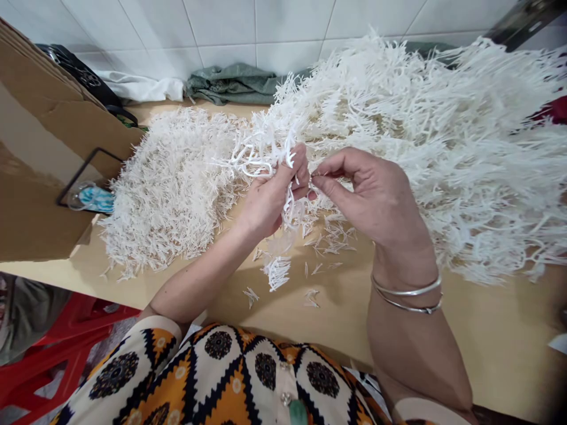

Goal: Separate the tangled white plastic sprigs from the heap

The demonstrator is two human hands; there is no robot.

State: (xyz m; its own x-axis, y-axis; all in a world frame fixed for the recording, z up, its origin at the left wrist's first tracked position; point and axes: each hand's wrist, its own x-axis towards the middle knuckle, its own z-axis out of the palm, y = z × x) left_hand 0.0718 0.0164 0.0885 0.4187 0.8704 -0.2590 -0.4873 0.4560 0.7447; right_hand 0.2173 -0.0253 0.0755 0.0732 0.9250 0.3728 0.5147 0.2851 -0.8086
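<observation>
left hand (269,199) grips white strands (254,164), prob light and bendy, best held bunched; right hand (381,192) pinched shut, can't tell on what

Bright, diffuse light casts soft shadows on the tabletop (336,321) and glints off the silver bangles (411,291); wide-angle distortion stretches the edges, the lower right blurring darkly.

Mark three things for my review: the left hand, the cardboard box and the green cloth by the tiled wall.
Left hand (269,202), head view: back of the hand.
Cardboard box (35,212), head view: side panel.
Green cloth (237,85), head view: middle of its folds.
</observation>
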